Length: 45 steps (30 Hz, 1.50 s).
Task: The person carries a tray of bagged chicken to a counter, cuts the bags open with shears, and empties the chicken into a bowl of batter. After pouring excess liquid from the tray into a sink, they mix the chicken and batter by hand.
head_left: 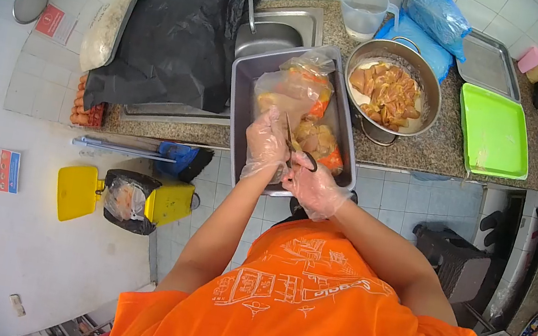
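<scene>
A clear plastic bag (299, 91) of raw chicken pieces is laid inside a grey metal tray (244, 93) on the counter edge, beside the sink (294, 19). Its near end is pinched by the gloved left hand (266, 143). Scissors (295, 145) are gripped in the gloved right hand (314, 188), fingers closed through the handles, blades pointed at the bag. A pot of chicken (390, 92) is seen just right of the tray.

Green tray (494, 134), yellow-lidded bin (135, 201)

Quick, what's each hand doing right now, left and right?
Left hand: gloved, closed on the plastic bag of meat in the metal tray.
Right hand: gloved, closed on the scissors.
</scene>
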Motion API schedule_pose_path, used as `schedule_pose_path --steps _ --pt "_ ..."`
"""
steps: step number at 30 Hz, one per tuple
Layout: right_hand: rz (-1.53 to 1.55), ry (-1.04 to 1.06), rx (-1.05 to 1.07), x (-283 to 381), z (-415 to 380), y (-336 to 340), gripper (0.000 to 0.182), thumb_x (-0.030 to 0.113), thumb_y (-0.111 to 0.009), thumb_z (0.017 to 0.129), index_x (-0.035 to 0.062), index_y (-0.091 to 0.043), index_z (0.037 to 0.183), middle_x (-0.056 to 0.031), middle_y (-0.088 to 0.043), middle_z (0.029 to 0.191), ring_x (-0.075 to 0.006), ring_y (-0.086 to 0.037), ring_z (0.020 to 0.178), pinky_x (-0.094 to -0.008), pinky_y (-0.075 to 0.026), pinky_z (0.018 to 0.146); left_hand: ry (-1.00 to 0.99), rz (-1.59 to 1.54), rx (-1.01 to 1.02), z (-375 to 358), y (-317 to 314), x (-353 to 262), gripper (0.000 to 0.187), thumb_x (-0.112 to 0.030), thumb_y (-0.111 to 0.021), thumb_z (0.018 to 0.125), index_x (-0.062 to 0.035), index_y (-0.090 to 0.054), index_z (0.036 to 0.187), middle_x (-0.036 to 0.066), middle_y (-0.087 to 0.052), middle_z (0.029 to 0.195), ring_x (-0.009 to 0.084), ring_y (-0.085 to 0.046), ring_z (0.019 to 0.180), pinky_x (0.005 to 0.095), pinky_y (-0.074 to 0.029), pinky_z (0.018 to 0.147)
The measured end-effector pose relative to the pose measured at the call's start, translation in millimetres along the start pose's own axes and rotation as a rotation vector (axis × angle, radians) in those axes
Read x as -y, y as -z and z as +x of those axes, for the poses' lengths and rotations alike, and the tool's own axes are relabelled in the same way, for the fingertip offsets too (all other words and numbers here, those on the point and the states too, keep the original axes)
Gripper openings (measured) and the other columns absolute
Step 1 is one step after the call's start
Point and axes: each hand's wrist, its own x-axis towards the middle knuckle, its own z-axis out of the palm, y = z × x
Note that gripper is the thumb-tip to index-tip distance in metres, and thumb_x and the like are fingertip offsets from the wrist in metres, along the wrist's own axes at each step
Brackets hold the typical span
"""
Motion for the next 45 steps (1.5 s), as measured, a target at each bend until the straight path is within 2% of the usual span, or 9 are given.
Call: schedule_pose_path --steps 9,21,26,29,33,36,38,40,45 --pt "-0.024 0.112 -0.035 -0.5 -3.6 -23.2 0.026 0.034 -0.073 0.098 0.0132 -0.061 0.11 0.0027 -0.058 0.093 -0.0099 -0.053 0.081 -0.0282 -0.045 0.079 0.174 0.191 0.244 16.5 -2.3 -34.2 0.048 -0.037 -0.048 0.11 0.0016 -0.074 0.102 0.021 -0.072 0.081 0.0306 -0.066 0.072 0.0409 -0.052 0.074" --pt "0.075 0.127 -0.078 23.3 -6.2 5.7 0.044 0.056 -0.068 0.097 0.014 -0.058 0.104 0.0003 -0.052 0.083 -0.0144 -0.053 0.077 -0.0284 -0.047 0.074 0.386 0.122 0.548 6.9 -32.9 -4.4 0.052 -0.044 -0.052 0.109 -0.002 -0.073 0.087 0.007 -0.066 0.069 0.0136 -0.06 0.061 0.0343 -0.049 0.059" --pt "-0.003 0.205 -0.222 39.6 13.1 -0.3 0.04 0.049 -0.074 0.095 0.0118 -0.061 0.096 0.0014 -0.051 0.076 -0.0108 -0.052 0.068 -0.0264 -0.043 0.061 0.215 0.036 0.586 -7.0 -24.0 -25.0 0.052 -0.045 -0.052 0.109 -0.002 -0.074 0.09 0.01 -0.069 0.071 0.0163 -0.063 0.064 0.0354 -0.051 0.062" --pt "-0.282 0.214 -0.319 63.0 13.0 -7.4 0.02 0.03 -0.068 0.102 0.0112 -0.064 0.096 0.003 -0.054 0.079 -0.0073 -0.047 0.062 -0.0209 -0.043 0.056 0.147 0.134 0.573 -3.3 -16.2 -10.6 0.05 -0.045 -0.054 0.108 -0.0017 -0.075 0.092 0.017 -0.07 0.073 0.0263 -0.067 0.066 0.0396 -0.053 0.066" --pt "-0.763 -0.025 -0.265 100.5 -50.0 -14.6 0.031 0.038 -0.072 0.097 0.0078 -0.065 0.097 0.0013 -0.052 0.075 -0.0099 -0.051 0.064 -0.026 -0.046 0.058 0.171 0.344 0.639 14.5 6.1 41.2 0.045 -0.043 -0.058 0.105 -0.0011 -0.07 0.093 0.025 -0.069 0.081 0.0433 -0.069 0.077 0.0477 -0.054 0.074" --pt "-1.884 0.124 -0.177 131.2 -138.4 -19.2 0.038 0.034 -0.082 0.087 0.0036 -0.068 0.104 -0.0174 -0.068 0.087 -0.0322 -0.068 0.076 -0.0414 -0.055 0.068 -0.028 0.628 0.611 18.3 15.0 -3.4 0.037 -0.037 -0.059 0.103 -0.0009 -0.065 0.097 0.026 -0.071 0.091 0.0482 -0.069 0.089 0.0531 -0.054 0.081" --pt "-2.162 0.231 -0.351 154.8 -196.5 21.6 0.036 0.025 -0.085 0.081 0.0006 -0.067 0.1 -0.0252 -0.07 0.094 -0.0424 -0.07 0.085 -0.049 -0.056 0.073 -0.095 0.574 0.486 16.7 3.6 22.1 0.028 -0.029 -0.061 0.1 -0.0012 -0.064 0.1 0.027 -0.071 0.099 0.0481 -0.069 0.095 0.0545 -0.054 0.084" --pt "-2.243 0.051 -0.934 182.9 -225.5 54.2 0.031 0.018 -0.085 0.077 0.0002 -0.066 0.094 -0.0242 -0.071 0.092 -0.0455 -0.07 0.09 -0.0514 -0.057 0.076 -0.097 0.613 0.447 21.2 -11.0 49.6 0.024 -0.023 -0.065 0.095 -0.0013 -0.065 0.104 0.027 -0.071 0.102 0.0481 -0.07 0.098 0.0549 -0.055 0.086" --pt "-2.537 0.193 -1.044 240.2 -194.5 194.7 0.02 0.02 -0.065 0.092 0.0014 -0.071 0.089 -0.0238 -0.072 0.087 -0.043 -0.072 0.085 -0.0503 -0.058 0.073 -0.032 0.817 0.58 41.7 -17.0 72.8 0.021 -0.011 -0.07 0.084 -0.0023 -0.071 0.103 0.028 -0.072 0.098 0.0464 -0.071 0.095 0.0535 -0.057 0.086"
